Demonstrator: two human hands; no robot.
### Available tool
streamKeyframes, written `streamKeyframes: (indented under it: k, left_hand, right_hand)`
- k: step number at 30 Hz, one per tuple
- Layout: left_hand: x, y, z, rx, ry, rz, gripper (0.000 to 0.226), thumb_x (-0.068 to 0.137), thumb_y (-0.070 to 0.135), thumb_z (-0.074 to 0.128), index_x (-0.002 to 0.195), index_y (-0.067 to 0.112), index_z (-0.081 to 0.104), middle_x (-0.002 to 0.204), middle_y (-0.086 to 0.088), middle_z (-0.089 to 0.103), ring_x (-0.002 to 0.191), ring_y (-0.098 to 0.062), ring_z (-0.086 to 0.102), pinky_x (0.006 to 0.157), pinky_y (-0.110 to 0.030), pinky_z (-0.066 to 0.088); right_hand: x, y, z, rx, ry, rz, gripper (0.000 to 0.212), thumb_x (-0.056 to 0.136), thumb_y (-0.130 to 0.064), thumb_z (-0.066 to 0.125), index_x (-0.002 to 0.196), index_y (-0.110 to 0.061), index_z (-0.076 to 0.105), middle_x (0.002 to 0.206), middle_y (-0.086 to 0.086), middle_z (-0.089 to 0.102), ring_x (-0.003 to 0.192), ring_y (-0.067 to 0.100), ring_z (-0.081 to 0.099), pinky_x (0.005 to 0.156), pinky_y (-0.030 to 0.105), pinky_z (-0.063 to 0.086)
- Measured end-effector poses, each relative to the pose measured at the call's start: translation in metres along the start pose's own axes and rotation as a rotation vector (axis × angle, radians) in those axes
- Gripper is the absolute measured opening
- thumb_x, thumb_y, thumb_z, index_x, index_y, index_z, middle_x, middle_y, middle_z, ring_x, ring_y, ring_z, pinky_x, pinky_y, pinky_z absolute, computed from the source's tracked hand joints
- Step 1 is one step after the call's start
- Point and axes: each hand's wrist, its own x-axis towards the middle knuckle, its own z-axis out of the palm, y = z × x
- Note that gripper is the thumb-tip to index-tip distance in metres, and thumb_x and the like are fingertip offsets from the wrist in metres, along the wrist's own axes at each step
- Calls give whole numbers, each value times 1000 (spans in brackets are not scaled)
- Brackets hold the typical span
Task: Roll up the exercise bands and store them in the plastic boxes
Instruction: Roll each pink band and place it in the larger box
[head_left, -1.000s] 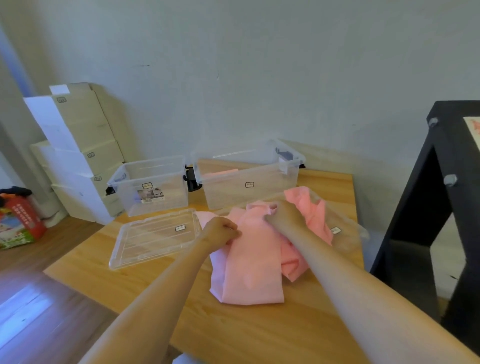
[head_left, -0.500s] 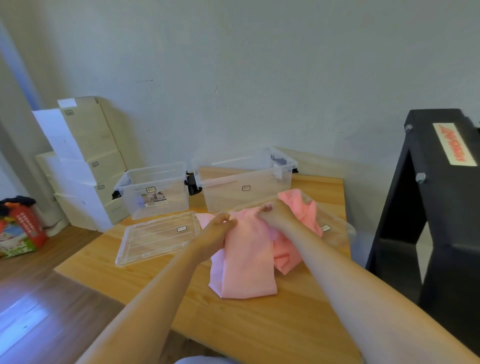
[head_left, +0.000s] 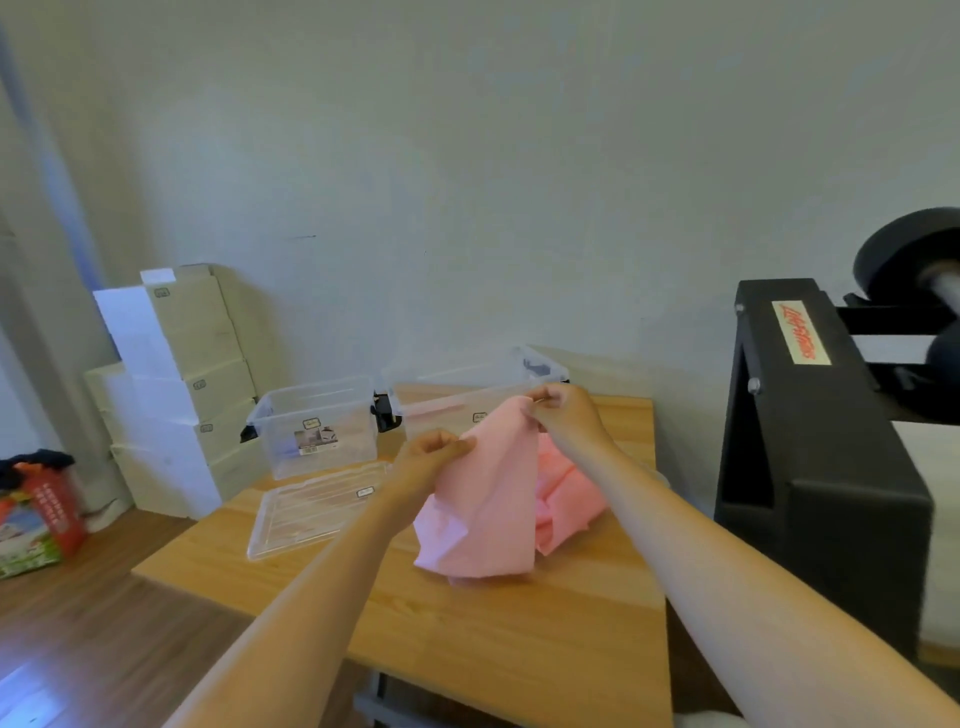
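While pinching the pink band by its top corners, left hand lower, right hand higher, dangles its length downward mid-frame.

Both forearms are bare along their visible length, as are the left hand and right hand (a pale patch, perhaps clothing, shows lowest down).

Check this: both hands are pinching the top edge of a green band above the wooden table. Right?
Not quite: the band is pink, not green. The head view shows the left hand and right hand both pinching its top edge above the wooden table.
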Motion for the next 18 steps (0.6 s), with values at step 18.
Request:
streamKeyframes:
  k: [18]
  left_hand:
    - [0,202,-27,-60,288,450,21,79,2,77,87,21,69,91,0,69,83,-13,65,70,-18,52]
  right_hand:
    - [29,-183,-64,121,236,-272,9,85,-4,65,86,-12,69,84,4,67,88,21,65,88,35,53]
